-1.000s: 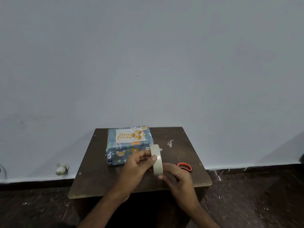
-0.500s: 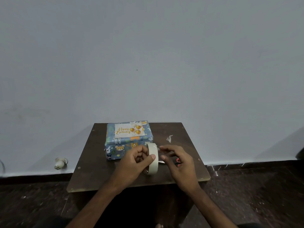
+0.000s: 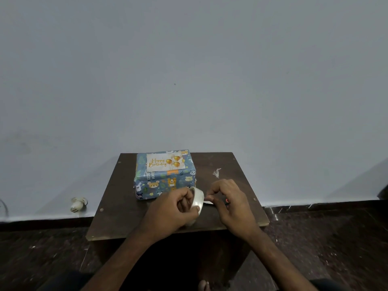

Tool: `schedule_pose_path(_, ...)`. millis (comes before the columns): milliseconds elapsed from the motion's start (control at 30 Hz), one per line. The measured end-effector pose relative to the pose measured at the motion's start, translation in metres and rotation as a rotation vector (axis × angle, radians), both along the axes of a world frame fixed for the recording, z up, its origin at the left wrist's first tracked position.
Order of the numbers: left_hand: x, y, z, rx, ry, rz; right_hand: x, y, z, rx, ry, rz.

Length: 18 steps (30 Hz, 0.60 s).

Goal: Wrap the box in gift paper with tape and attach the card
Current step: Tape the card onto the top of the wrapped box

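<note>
A box (image 3: 168, 183) wrapped in blue animal-print gift paper sits at the back left of a small dark wooden table (image 3: 117, 211). A white "Happy Birthday" card (image 3: 163, 162) with gold balloons lies flat on its top. In front of the box, my left hand (image 3: 170, 215) grips a roll of clear tape (image 3: 197, 199) held on edge. My right hand (image 3: 231, 204) is just right of the roll, thumb and forefinger pinching the free tape end (image 3: 209, 202), a short strip pulled out from the roll.
A crumpled scrap of tape (image 3: 216, 172) lies on the table at the right rear. A red-handled object (image 3: 226, 200) peeks out behind my right hand. A white fitting (image 3: 78, 203) sits at the wall base left of the table. Dark speckled floor surrounds the table.
My right hand came up from below the roll to its right side and pinched the tape end, drawing out a short strip. The left hand turned the roll slightly.
</note>
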<state>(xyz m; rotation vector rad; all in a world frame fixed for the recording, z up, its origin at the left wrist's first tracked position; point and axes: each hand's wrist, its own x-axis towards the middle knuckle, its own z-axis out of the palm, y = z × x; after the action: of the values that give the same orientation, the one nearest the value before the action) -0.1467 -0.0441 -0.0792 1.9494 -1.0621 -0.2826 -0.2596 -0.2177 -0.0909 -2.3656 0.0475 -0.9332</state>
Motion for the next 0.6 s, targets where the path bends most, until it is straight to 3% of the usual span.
schedule_pose_path(133,0.002,0.006,0.003,0.281,-0.303,-0.011,-0.001,-0.014,0.000,0.014,0.226,0.056)
schedule_pose_path(233,0.005,0.006,0.004,0.383,-0.329,-0.029,0.002,-0.017,0.001,0.126,0.345,0.098)
schedule_pose_path(467,0.001,-0.006,-0.001,0.407,-0.442,-0.091,0.014,-0.014,0.005,0.187,0.324,0.143)
schedule_pose_path(600,0.001,-0.014,-0.012,0.317,-0.342,-0.056,0.020,-0.016,0.007,0.146,0.353,0.119)
